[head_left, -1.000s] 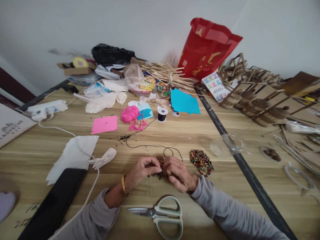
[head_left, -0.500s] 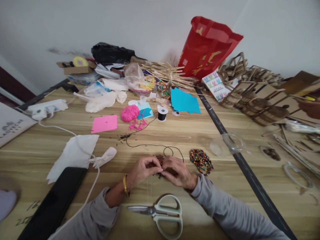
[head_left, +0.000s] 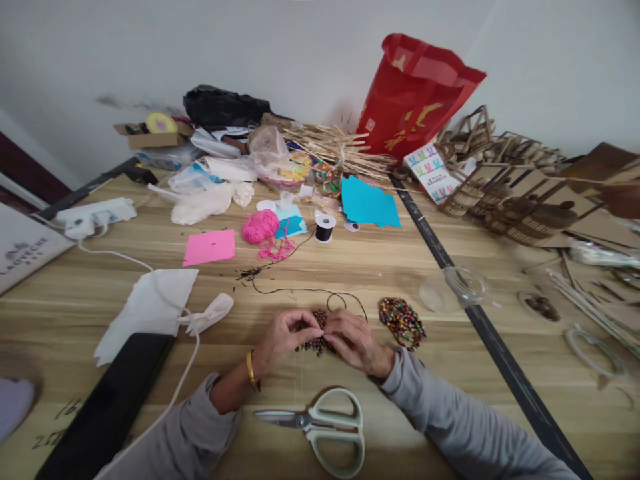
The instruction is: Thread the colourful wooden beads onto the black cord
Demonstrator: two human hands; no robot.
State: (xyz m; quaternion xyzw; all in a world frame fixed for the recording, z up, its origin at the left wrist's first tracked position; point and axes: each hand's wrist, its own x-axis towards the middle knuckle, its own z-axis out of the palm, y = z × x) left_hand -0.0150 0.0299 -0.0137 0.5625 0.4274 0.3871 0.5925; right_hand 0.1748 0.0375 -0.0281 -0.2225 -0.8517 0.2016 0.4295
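Close together over a pile of small multicoloured beads (head_left: 314,345), my left hand (head_left: 286,339) and my right hand (head_left: 354,341) meet at their fingertips. Thumb and forefinger are pinched on each hand, and what they hold is too small to make out. Faint pale lines, perhaps thin thread, run down the table below my left hand. To the right of my right hand lies a coil of strung multicoloured beads (head_left: 401,324). Scissors (head_left: 334,427) with pale green handles lie below my hands, blades pointing left. A black cord (head_left: 293,289) loops just beyond my fingers.
Behind the cord stand a black-cord spool (head_left: 324,228), pink yarn (head_left: 260,227) and blue sheets (head_left: 370,201). A clear round container (head_left: 466,287) sits right. At left are a black case (head_left: 107,403) and a white cable (head_left: 193,360). Another person's hand (head_left: 623,200) is at the right edge, by woven baskets (head_left: 535,213).
My fingers have shifted slightly, and more of the loose beads shows below the fingertips. The other person's hand at the right edge has moved a little. The things on the table stay put.
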